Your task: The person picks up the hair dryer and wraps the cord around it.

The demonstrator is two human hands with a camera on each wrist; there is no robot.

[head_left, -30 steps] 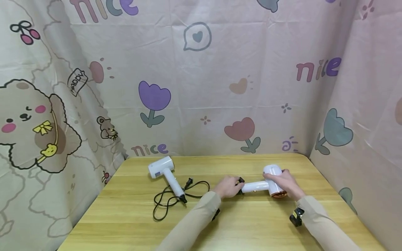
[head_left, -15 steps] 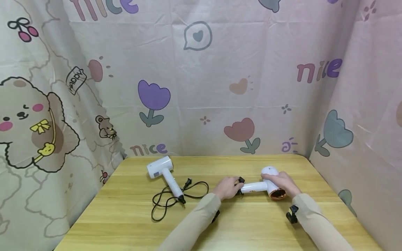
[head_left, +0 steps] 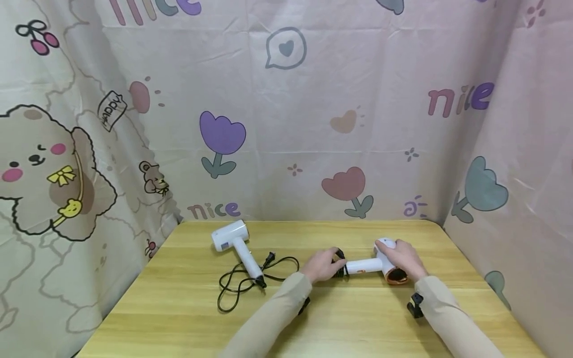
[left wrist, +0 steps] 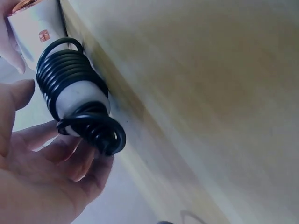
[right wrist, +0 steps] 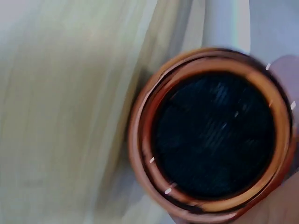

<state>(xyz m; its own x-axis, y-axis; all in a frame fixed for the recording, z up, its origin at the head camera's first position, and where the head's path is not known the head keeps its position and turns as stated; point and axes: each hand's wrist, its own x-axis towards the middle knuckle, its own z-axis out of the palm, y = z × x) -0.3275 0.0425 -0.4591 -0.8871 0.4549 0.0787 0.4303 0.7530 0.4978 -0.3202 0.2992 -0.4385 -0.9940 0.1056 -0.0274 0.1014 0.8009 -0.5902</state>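
A white hair dryer (head_left: 363,267) with a copper-rimmed opening (right wrist: 212,135) lies on the wooden table at the right. Black cord (left wrist: 70,74) is wound in tight coils round the lower end of its handle. My right hand (head_left: 405,261) grips the dryer's head, thumb on top, with the dark grille facing the table's front. At the handle's end is my left hand (head_left: 323,266). Its fingers (left wrist: 77,161) curve behind the coiled cord there. The left thumb looks slightly apart from the cord in the left wrist view; the fingertips are partly hidden.
Another white hair dryer (head_left: 243,251) lies at the left of the table (head_left: 179,308), its black cord (head_left: 230,298) in loose loops with the plug (head_left: 270,257) near the handle. A printed cloth curtain (head_left: 286,114) stands behind and at both sides.
The dryer under my hands has rolled, so its copper-rimmed opening now faces forward more. My right hand turned with it. The left fingers shifted at the cord end. The other dryer stayed put.
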